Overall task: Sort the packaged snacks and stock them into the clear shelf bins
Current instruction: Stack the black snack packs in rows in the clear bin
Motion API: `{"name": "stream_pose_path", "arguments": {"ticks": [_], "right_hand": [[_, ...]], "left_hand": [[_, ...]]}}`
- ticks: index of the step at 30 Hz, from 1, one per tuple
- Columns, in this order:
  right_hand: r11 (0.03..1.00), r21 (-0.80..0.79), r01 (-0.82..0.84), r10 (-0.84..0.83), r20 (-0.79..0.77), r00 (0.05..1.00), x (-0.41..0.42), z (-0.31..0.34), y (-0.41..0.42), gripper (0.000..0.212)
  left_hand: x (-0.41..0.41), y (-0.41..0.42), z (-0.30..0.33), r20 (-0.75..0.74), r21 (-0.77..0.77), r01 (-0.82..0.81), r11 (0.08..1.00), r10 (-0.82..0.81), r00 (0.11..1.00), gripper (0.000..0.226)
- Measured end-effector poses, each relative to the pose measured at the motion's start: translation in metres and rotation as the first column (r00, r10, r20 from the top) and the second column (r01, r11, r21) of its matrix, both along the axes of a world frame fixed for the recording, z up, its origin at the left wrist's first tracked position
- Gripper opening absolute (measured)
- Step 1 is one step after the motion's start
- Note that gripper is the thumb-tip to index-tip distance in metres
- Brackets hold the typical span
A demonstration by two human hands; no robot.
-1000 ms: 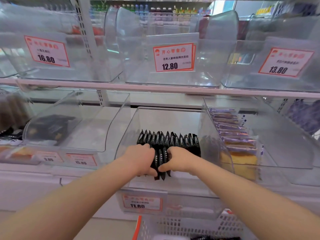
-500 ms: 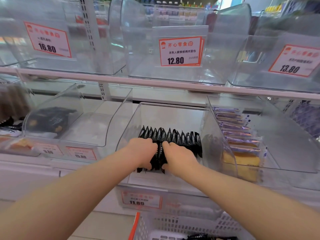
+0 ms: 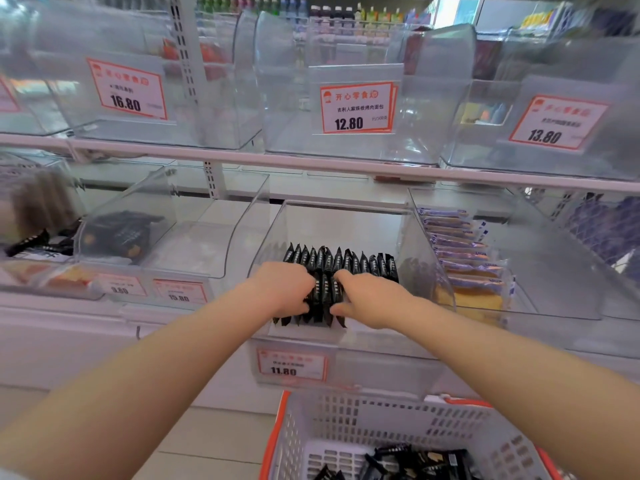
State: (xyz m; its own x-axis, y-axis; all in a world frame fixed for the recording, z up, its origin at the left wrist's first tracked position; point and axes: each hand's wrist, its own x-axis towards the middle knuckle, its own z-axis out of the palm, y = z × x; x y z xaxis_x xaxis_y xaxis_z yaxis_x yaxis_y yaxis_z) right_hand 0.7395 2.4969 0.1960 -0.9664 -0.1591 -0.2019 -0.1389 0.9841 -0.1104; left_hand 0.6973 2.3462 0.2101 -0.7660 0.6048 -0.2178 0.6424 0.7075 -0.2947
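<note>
A: Where are the black snack packets [image 3: 341, 263]?
B: Upright in a row near the front edge of the middle clear bin [image 3: 420, 244], lower shelf
A: And the hands?
B: Left hand [image 3: 282, 289] and right hand [image 3: 369, 297] curl around the row's front packets from either side

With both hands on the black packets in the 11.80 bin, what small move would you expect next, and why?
Probably letting go and reaching down for more. Both the left hand and right hand grip the front black packets, which stand upright against the back row inside the clear bin. More packets lie loose in the basket below.
</note>
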Motion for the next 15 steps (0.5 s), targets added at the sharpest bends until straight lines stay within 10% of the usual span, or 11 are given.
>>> {"name": "stream_pose_path", "arguments": {"ticks": [7,15], "right_hand": [[0.976,-0.162,-0.146,0.092,-0.301,0.949,0.098,0.043,0.026,0.021],[0.99,-0.119,-0.079,0.086,0.051,0.995,0.174,-0.047,0.085,0.016]], "left_hand": [[0.069,-0.007,0.034,-0.138,0.354,0.305,0.884,-0.273,0.952,0.017],[0.148,0.038,-0.05,0.144,0.17,0.596,0.785,-0.618,0.773,0.029]]}}
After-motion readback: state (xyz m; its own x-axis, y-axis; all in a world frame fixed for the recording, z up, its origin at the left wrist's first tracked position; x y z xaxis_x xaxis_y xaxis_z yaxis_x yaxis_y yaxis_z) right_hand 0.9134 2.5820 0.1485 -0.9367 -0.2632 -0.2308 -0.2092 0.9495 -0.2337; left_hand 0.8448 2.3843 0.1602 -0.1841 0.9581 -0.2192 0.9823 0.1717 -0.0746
